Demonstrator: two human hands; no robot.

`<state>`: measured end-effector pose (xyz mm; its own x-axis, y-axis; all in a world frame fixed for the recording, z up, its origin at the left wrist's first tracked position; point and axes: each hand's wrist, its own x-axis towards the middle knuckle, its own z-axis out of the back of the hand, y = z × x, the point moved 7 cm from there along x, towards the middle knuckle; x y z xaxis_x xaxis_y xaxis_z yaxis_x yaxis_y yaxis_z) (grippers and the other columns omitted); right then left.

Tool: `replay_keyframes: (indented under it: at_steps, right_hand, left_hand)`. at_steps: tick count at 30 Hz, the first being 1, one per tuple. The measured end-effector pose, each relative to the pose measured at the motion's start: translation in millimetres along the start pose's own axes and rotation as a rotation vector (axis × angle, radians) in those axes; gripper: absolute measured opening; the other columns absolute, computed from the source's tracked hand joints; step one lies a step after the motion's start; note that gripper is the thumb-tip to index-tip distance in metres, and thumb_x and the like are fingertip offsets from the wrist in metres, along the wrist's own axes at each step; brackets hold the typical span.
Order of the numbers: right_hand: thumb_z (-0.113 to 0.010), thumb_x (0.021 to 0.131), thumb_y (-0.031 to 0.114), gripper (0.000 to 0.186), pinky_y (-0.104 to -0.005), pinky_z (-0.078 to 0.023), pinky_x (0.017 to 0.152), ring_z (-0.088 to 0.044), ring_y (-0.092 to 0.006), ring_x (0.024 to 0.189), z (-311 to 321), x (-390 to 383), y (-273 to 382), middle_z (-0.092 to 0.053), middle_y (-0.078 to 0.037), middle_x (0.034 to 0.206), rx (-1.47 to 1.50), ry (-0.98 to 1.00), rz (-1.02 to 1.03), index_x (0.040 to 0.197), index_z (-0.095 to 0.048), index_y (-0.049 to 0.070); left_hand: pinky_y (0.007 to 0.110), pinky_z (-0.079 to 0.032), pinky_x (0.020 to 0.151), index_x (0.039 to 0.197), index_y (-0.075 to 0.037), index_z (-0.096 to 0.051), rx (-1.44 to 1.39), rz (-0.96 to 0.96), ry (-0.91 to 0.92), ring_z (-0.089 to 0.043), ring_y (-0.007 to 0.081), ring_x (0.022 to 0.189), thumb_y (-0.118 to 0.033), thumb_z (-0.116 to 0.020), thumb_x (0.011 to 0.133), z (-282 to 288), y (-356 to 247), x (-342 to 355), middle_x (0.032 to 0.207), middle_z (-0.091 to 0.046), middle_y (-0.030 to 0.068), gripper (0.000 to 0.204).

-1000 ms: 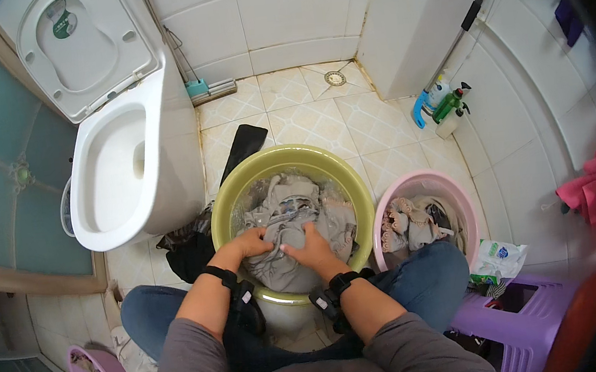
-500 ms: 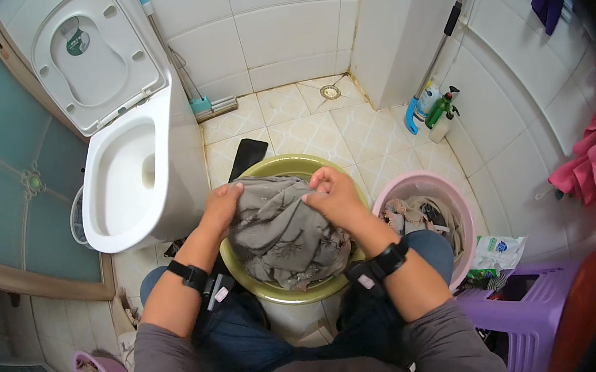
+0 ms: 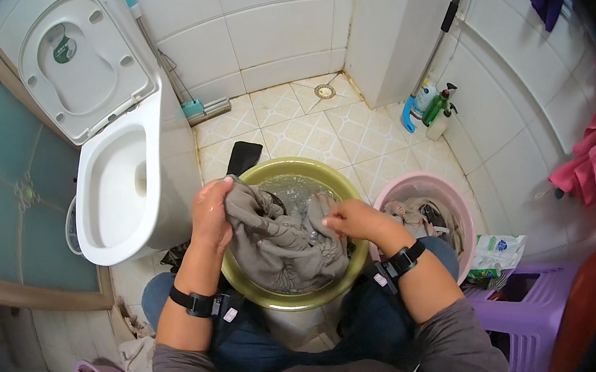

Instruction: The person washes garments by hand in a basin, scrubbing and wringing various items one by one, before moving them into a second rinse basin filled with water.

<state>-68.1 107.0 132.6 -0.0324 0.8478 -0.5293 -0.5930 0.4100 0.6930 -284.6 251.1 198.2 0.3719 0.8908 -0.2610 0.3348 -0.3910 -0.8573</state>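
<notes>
A wet grey garment point(image 3: 275, 247) lies bunched in an olive-green basin point(image 3: 293, 303) between my knees, partly raised toward the left rim. My left hand point(image 3: 210, 212) is closed on its upper left part, above the rim. On the other side, my right hand point(image 3: 355, 219) pinches the cloth's right part over the basin. Sudsy water point(image 3: 290, 184) shows behind the garment at the far side. How much cloth lies under the water is hidden.
To the right stands a pink basin point(image 3: 465, 211) of clothes, beside a purple stool point(image 3: 526, 314). The white toilet point(image 3: 120, 206) is at left with its lid up. Bottles point(image 3: 437, 107) stand by the right wall. A black flat object point(image 3: 244, 157) lies behind the green basin.
The garment has shifted left and its right side has dropped, uncovering water at the back. My right hand has moved lower and a little right; my left hand has shifted slightly left.
</notes>
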Motion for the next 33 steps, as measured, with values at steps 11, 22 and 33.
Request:
replay_keyframes:
  at_steps: [11,22,33]
  right_hand:
    - [-0.071,0.075,0.015,0.072,-0.0396,-0.035,0.108,-0.04,-0.0363,0.129,-1.2,17.9,100.3,-0.042,-0.019,0.138,0.021,-0.514,0.733,0.138,-0.038,0.013]
    - [-0.045,0.079,0.0,0.035,-0.0281,-0.043,0.087,-0.056,-0.0191,0.094,16.0,32.1,84.5,-0.062,-0.009,0.102,1.037,-0.396,0.449,0.112,-0.056,-0.006]
    - [-0.039,0.075,0.015,0.046,-0.0398,-0.046,0.094,-0.061,-0.0314,0.099,52.2,-5.4,80.1,-0.063,-0.023,0.109,1.665,0.008,0.662,0.11,-0.056,-0.011]
  left_hand:
    - [0.024,-0.043,0.056,0.066,-0.006,-0.051,0.071,-0.101,0.4,-0.049,0.0073,0.059,-0.007,-0.059,0.085,-53.1,-43.1,-40.1,0.068,-0.055,-0.0006,0.02]
    - [0.022,-0.035,0.052,0.062,-0.011,-0.047,0.128,-0.162,0.07,-0.04,0.0049,0.056,-0.01,-0.062,0.086,20.7,-46.1,3.2,0.063,-0.048,-0.0054,0.028]
    - [0.029,-0.039,0.097,0.128,-0.005,-0.043,0.477,-0.15,0.452,-0.05,0.0164,0.113,-0.035,-0.075,0.08,-18.9,14.7,12.7,0.12,-0.055,0.0106,0.065]
